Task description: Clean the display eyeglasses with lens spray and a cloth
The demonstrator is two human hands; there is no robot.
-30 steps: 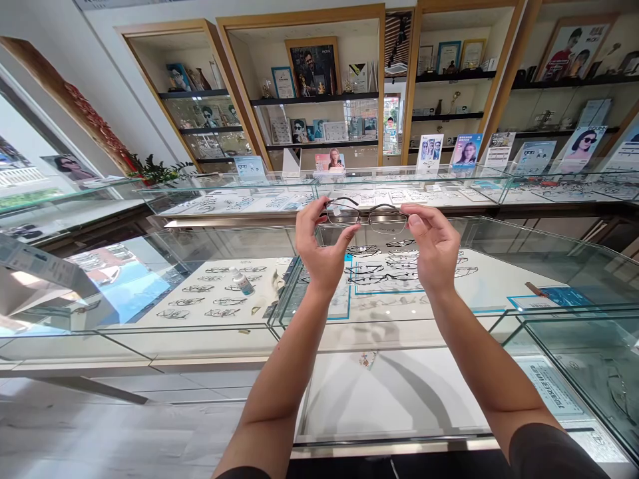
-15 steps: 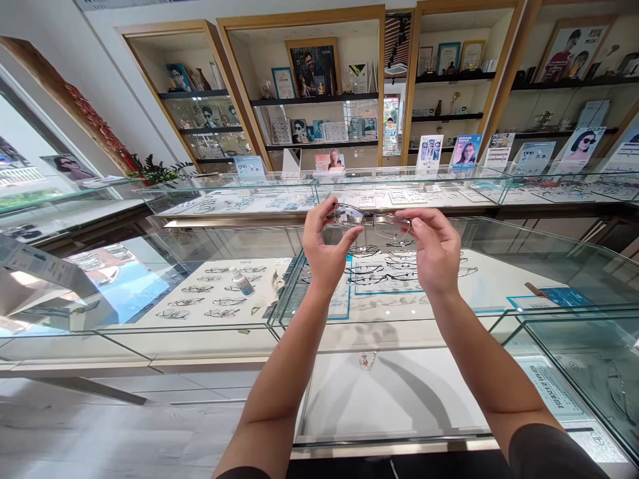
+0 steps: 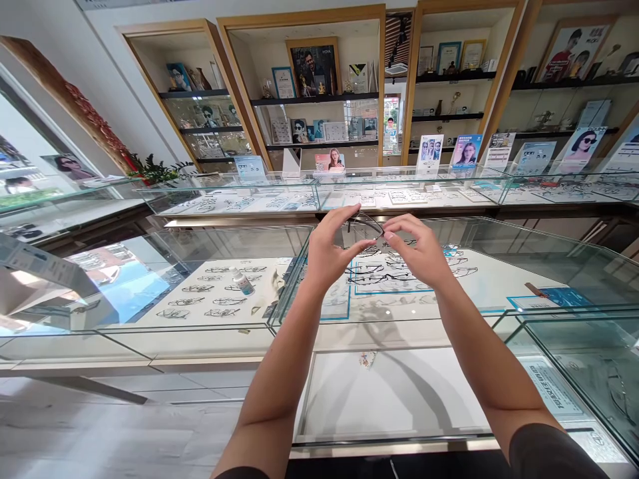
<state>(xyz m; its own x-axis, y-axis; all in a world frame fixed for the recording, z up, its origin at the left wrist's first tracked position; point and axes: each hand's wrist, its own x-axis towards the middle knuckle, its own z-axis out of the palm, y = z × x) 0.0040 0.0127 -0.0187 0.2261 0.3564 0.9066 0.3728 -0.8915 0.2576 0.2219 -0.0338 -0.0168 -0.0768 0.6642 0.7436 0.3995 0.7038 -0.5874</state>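
A pair of eyeglasses point(image 3: 373, 222) with a dark frame is up in the air above the glass counter, turned at an angle so its lenses look narrow. My left hand point(image 3: 327, 251) curls around its left side, fingertips at the upper edge and thumb stretched below. At the other end, the fingers and thumb of my right hand point(image 3: 422, 253) pinch the frame. Part of the glasses is hidden behind my fingers. Under both hands, rows of other eyeglasses point(image 3: 367, 270) lie inside the display case.
A small white spray bottle point(image 3: 243, 282) and a crumpled cloth point(image 3: 277, 283) are on the left counter. Glass edges point(image 3: 272, 326) run across the front. Another display counter point(image 3: 239, 216) stands behind, and a white tray point(image 3: 344, 399) lies close below me.
The eyeglasses have turned from facing me broadly to a slanted, narrower view. My hands have come closer together, the right one moving left.
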